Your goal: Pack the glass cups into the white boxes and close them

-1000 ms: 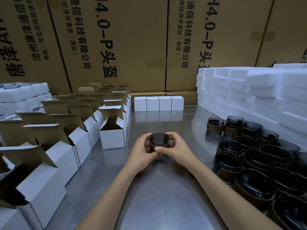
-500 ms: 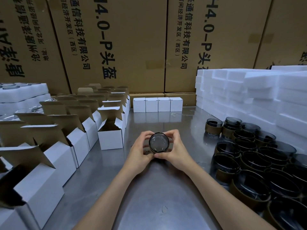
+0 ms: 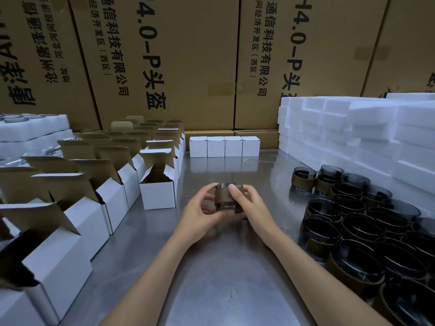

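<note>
Gripping one cup from both sides, the left hand and right hand are holding it just above the middle of the steel table, curled fingers wrapping its brown sleeve. Open white boxes are standing in rows to the left, four closed boxes are lining the back, and more cups are crowding the right beside stacked foam blocks.

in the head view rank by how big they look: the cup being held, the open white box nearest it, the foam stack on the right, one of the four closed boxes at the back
1. Foam stack, by far.
2. Open white box.
3. and 4. Closed box and held cup, gripped by the left hand and right hand, look alike; the closed box stands farther off, so no ranking.
</note>
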